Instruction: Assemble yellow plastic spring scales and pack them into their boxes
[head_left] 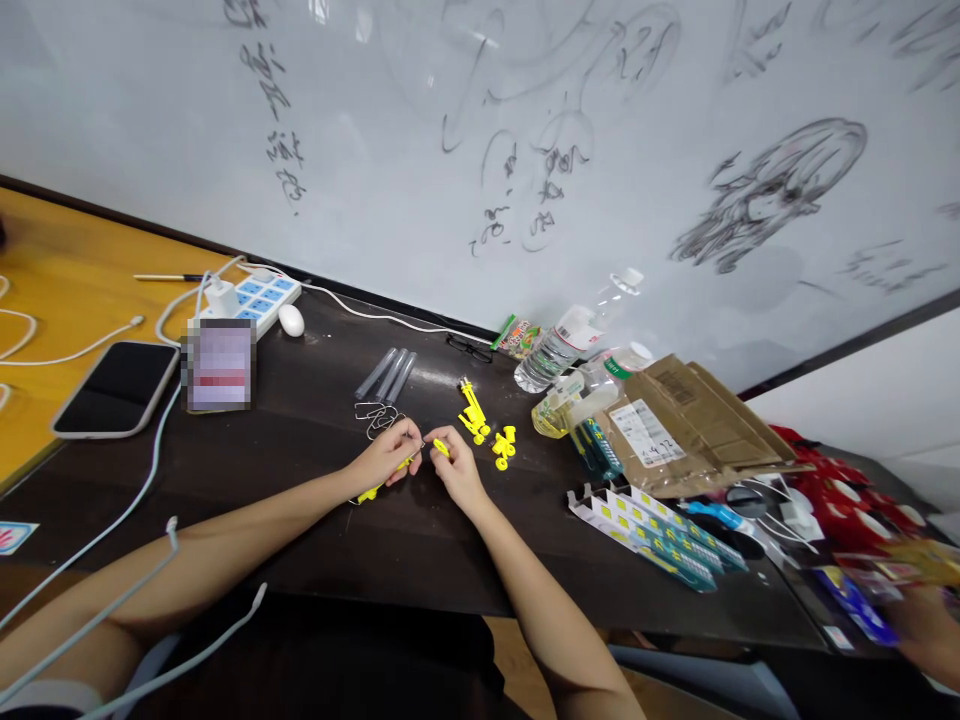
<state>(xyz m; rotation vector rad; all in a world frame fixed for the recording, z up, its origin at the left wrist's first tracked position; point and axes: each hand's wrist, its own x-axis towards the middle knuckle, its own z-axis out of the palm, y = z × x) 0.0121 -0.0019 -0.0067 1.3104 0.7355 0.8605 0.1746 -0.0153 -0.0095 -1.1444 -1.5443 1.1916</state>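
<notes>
Head view: right hand (pixel 459 472) pinches yellow piece (pixel 442 448), well inside table edge (pixel 525 610).

pieces (pixel 473 408) are bright yellow, table (pixel 495 540) dark brown.

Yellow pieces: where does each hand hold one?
Left hand holds a longer yellow piece by its far part; right hand pinches a small yellow piece, exact part unclear.
</notes>
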